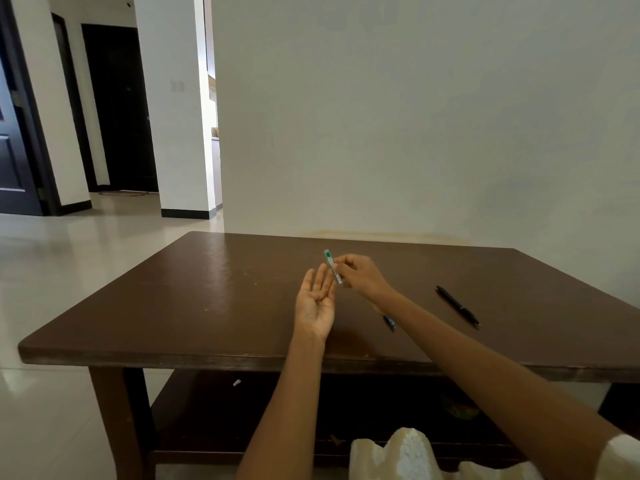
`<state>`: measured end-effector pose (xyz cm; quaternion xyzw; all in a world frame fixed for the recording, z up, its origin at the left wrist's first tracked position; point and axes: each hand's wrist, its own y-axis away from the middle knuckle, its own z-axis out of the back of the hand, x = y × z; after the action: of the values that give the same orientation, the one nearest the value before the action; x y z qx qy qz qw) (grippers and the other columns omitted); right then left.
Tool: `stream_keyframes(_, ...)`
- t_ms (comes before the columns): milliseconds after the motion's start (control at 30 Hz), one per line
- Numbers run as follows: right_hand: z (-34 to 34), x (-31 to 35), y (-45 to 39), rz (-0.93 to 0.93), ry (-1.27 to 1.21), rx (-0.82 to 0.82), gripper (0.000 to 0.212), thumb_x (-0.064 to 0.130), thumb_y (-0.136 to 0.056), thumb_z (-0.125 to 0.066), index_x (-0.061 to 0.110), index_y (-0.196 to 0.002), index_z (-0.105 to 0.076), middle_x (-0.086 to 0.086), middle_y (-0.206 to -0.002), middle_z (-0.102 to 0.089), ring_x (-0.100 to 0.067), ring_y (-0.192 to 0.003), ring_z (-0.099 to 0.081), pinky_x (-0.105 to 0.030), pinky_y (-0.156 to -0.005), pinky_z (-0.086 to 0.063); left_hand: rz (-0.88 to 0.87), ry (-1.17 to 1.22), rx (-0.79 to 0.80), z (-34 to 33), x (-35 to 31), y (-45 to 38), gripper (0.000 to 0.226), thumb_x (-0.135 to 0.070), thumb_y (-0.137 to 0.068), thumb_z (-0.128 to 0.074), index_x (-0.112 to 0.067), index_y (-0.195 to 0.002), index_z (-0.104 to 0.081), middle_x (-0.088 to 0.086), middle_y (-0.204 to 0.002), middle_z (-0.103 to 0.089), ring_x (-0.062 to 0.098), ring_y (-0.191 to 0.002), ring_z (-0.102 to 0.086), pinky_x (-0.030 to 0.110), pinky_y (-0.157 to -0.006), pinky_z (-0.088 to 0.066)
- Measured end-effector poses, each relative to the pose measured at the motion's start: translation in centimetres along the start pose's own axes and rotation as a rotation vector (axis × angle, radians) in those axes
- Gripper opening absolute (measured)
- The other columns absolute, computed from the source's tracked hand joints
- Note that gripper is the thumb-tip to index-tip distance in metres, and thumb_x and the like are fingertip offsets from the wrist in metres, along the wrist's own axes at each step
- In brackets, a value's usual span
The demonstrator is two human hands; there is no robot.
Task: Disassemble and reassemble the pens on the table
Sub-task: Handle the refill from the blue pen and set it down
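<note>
The right hand [360,275] pinches the clear green-labelled pen barrel [333,266], tilted lower end toward the open left hand [317,301] just beside it, palm up

Slim clear plastic pen barrel with green end and label [333,266]: held above the table, tilted, green end up and away, lower end toward the camera, pinched near mid-length at fingertips; nothing visible of its inside at this size. Slender black pen with a clip [458,306]: whole, lying flat on the brown tabletop at right, diagonal, tip toward the near right, well apart from the clear barrel. Small blue pen part [389,322]: lying on the tabletop nearer the front edge, mostly hidden by a forearm, only its short dark-blue end showing; shape unclear.
</note>
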<state>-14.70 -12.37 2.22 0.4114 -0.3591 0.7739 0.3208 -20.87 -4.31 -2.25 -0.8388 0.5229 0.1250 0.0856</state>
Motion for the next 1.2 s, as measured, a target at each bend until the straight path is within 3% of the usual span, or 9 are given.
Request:
stream_keyframes(100, 0.3, -0.2, 0.4, 0.025, 0.055, 0.010, 0.018, 0.013, -0.094, -0.050, 0.007, -0.106, -0.063, 0.001, -0.082, -0.061, -0.007, -0.070, -0.054, -0.025, -0.068, -0.048, -0.036, -0.156, 0.014, -0.1, 0.0, -0.2, 0.060, 0.013, -0.091, -0.025, -0.013, -0.146, -0.024, 0.014, -0.144, -0.041, 0.027, -0.131, -0.041, 0.038, -0.112, -0.031)
stream_keyframes(200, 1.1, -0.7, 0.9, 0.023, 0.061, -0.001, 0.018, 0.011, -0.094, -0.050, 0.004, -0.105, -0.063, -0.005, -0.084, -0.062, -0.009, -0.067, -0.052, -0.026, -0.066, -0.045, -0.068, -0.645, 0.052, -0.2, 0.1, -0.1, 0.046, -0.008, -0.099, -0.029, -0.018, -0.144, -0.029, 0.007, -0.142, -0.045, 0.020, -0.130, -0.043, 0.032, -0.110, -0.030)
stream_keyframes(267, 1.8, -0.9, 1.1, 0.015, 0.071, -0.013, 0.019, 0.010, -0.094, -0.050, 0.003, -0.106, -0.063, -0.005, -0.084, -0.062, -0.010, -0.068, -0.052, -0.027, -0.066, -0.046, -0.066, -0.999, 0.131, 0.1, -0.2, 0.1, 0.054, 0.004, -0.095, -0.030, -0.019, -0.144, -0.029, 0.005, -0.143, -0.044, 0.017, -0.131, -0.040, 0.034, -0.110, -0.028)
stream_keyframes(400, 2.4, -1.3, 1.5, 0.001, 0.017, -0.026, 0.020, 0.009, -0.095, -0.049, 0.001, -0.108, -0.062, -0.001, -0.082, -0.062, -0.009, -0.069, -0.052, -0.021, -0.064, -0.046, 0.022, -1.439, 0.288, 0.5, -1.5, 0.5, 0.082, 0.023, -0.079, -0.026, -0.023, -0.147, -0.021, 0.004, -0.151, -0.030, 0.019, -0.140, -0.026, 0.039, -0.113, -0.020)
stream_keyframes(533, 2.0, -1.9, 1.9, -0.003, -0.023, -0.012, 0.018, 0.011, -0.095, -0.049, 0.006, -0.107, -0.061, -0.009, -0.094, -0.063, -0.015, -0.079, -0.055, -0.022, -0.067, -0.047, 0.119, -1.707, 0.391, 0.7, -2.3, 0.5, 0.085, 0.021, -0.079, -0.026, -0.028, -0.148, -0.015, 0.002, -0.156, -0.016, 0.017, -0.143, -0.014, 0.034, -0.114, -0.013)
stream_keyframes(667, 2.0, -2.4, 2.0, -0.016, -0.072, -0.011, 0.014, 0.011, -0.095, -0.049, 0.012, -0.102, -0.061, -0.001, -0.091, -0.064, -0.012, -0.082, -0.057, -0.021, -0.068, -0.048, 0.196, -1.925, 0.483, 0.7, -2.3, 0.4, 0.087, 0.015, -0.081, -0.029, -0.037, -0.147, -0.006, -0.001, -0.158, -0.008, 0.021, -0.144, -0.008, 0.041, -0.116, -0.009)
stream_keyframes(967, 2.6, -2.3, 2.4, -0.032, -0.072, -0.020, 0.020, 0.009, -0.096, -0.048, 0.004, -0.112, -0.059, 0.001, -0.089, -0.063, -0.008, -0.076, -0.055, -0.019, -0.065, -0.048, 0.294, -2.035, 0.463, 0.4, -2.5, 0.1, 0.078, 0.005, -0.088, -0.029, -0.033, -0.148, 0.001, 0.000, -0.157, -0.011, 0.022, -0.144, -0.010, 0.041, -0.116, -0.012)
stream_keyframes(1067, 2.6, -2.0, 2.4, -0.018, -0.050, -0.009, 0.021, 0.008, -0.096, -0.048, 0.003, -0.112, -0.059, -0.002, -0.091, -0.063, -0.010, -0.077, -0.055, -0.020, -0.065, -0.047, 0.283, -1.862, 0.421, 0.3, -2.8, 0.0, 0.072, 0.006, -0.090, -0.030, -0.024, -0.149, -0.002, 0.001, -0.157, -0.012, 0.020, -0.144, -0.011, 0.038, -0.117, -0.010)
stream_keyframes(1200, 2.3, -1.8, 1.9, -0.001, -0.033, -0.004, 0.020, 0.008, -0.096, -0.048, 0.002, -0.111, -0.060, -0.004, -0.093, -0.062, -0.011, -0.079, -0.054, -0.019, -0.065, -0.048, 0.109, -1.532, 0.364, 0.8, -3.7, 0.2, 0.058, -0.013, -0.098, -0.035, -0.013, -0.149, -0.007, 0.002, -0.155, -0.022, 0.020, -0.142, -0.018, 0.033, -0.113, -0.017)
